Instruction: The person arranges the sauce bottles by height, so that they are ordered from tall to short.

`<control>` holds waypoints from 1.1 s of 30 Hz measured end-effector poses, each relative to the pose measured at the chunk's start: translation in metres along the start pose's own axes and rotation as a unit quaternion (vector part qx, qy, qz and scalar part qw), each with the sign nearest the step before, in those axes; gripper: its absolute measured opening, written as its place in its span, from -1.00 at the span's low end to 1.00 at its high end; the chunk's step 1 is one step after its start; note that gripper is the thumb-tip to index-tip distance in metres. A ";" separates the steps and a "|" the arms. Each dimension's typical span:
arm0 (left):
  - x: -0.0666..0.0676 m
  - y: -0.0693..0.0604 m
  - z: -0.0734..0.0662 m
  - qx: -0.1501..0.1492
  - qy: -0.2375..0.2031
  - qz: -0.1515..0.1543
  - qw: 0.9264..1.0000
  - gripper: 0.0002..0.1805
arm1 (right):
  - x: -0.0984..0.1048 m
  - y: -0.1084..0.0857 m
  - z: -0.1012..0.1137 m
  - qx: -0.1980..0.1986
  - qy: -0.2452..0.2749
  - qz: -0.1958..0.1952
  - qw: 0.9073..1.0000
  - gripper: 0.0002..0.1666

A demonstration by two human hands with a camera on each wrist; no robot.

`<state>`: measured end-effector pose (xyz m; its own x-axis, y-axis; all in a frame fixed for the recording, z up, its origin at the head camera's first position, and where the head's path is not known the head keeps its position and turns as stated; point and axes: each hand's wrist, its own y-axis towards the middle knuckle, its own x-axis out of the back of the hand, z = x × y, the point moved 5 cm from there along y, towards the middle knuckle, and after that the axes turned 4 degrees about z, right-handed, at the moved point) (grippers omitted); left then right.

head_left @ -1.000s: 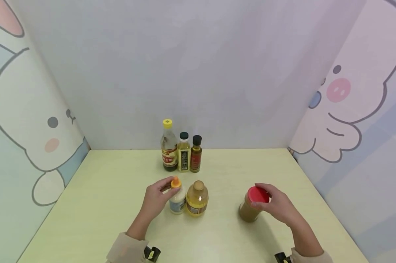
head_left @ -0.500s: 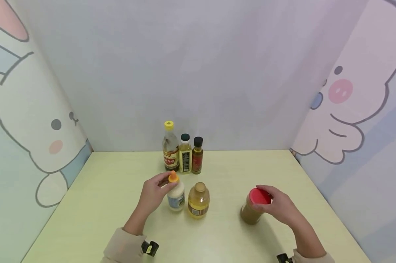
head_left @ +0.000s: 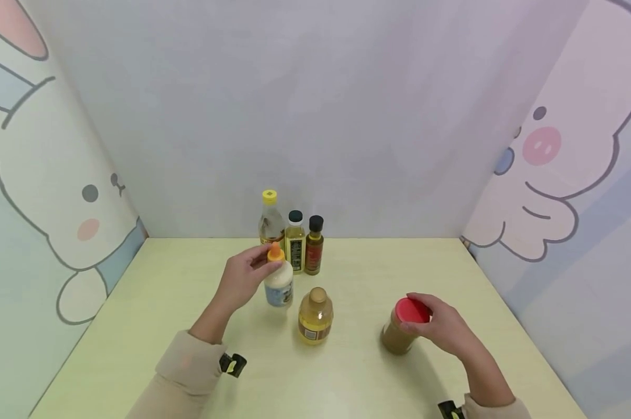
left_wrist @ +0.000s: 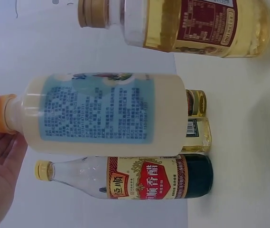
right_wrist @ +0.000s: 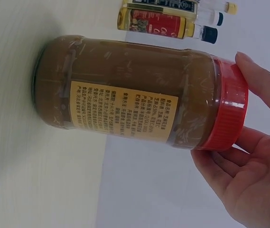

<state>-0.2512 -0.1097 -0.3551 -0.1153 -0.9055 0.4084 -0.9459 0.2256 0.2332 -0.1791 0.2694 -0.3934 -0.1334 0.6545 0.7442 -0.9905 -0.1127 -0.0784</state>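
White bottle (head_left: pixel 279 286): 10 o'clock from the gold-capped bottle (head_left: pixel 315 319), seemingly held off the surface (head_left: pixel 184 279); left hand (head_left: pixel 240 278) part-closed, thumb and fingers pinching its orange cap (head_left: pixel 276 254), probably because the narrow top suits a light grip.
Red-lidded jar (head_left: pixel 396 337): 3 o'clock, apparently standing; right hand (head_left: pixel 442 326) spread wider, gripping the broad lid (head_left: pixel 412 310), perhaps for steadiness.
Back row of bottles (head_left: pixel 295 250): towards 12 o'clock, set close, likely saving room.

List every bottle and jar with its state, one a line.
Orange-capped white plastic bottle: cap on, lifted in left hand
Red-lidded brown cylindrical jar: lid on, held by right hand
Gold-capped round clear bottle: cap on, part-filled
Yellow-capped tall clear bottle: cap on, upright
Green-capped square bottle: cap on, upright
Black-capped slim bottle: cap on, upright
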 end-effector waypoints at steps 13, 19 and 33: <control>0.001 0.025 -0.026 -0.016 -0.028 -0.004 0.999 -0.47 | -0.001 -0.001 -0.003 -0.005 -0.001 -0.002 1.000 -0.20; -0.006 0.038 -0.038 -0.022 -0.022 0.004 0.999 -0.46 | -0.001 -0.001 -0.002 -0.001 0.003 -0.005 1.000 -0.20; -0.032 0.069 -0.053 -0.021 0.018 0.056 0.998 -0.46 | -0.001 -0.001 -0.001 -0.005 0.006 -0.006 1.000 -0.20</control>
<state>-0.2962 -0.0462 -0.3053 -0.2079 -0.8608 0.4646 -0.9144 0.3397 0.2202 -0.1783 0.2698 -0.3948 -0.1216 0.6649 0.7370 -0.9923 -0.0977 -0.0756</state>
